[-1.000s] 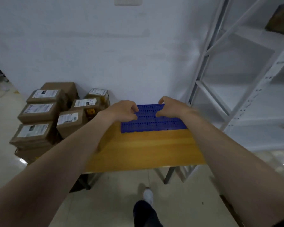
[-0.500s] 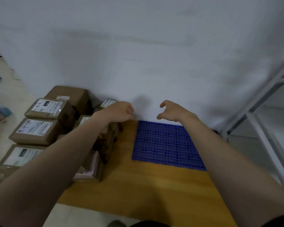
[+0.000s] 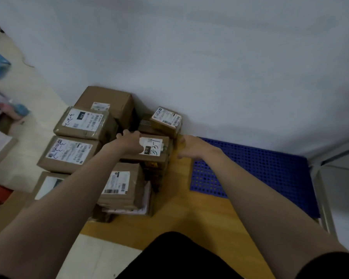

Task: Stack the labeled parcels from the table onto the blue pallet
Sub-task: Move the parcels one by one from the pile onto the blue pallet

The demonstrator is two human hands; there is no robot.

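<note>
A plain white wall (image 3: 210,57) runs behind everything, softly lit. Pale floor tiles (image 3: 38,109) spread off to the left. A wooden table (image 3: 179,210) stands against the wall, with white metal shelving (image 3: 318,178) just beside its right end.

The parcels (image 3: 136,182) are brown cardboard, each with a white label (image 3: 152,146) printed in black; some carry black handwritten numbers. The pallet (image 3: 260,170) is deep blue, patterned with a regular grid of small holes. The bench (image 3: 179,214) is honey-yellow wood. The wall (image 3: 210,67) is pale grey-white and the floor (image 3: 38,121) cream.
</note>
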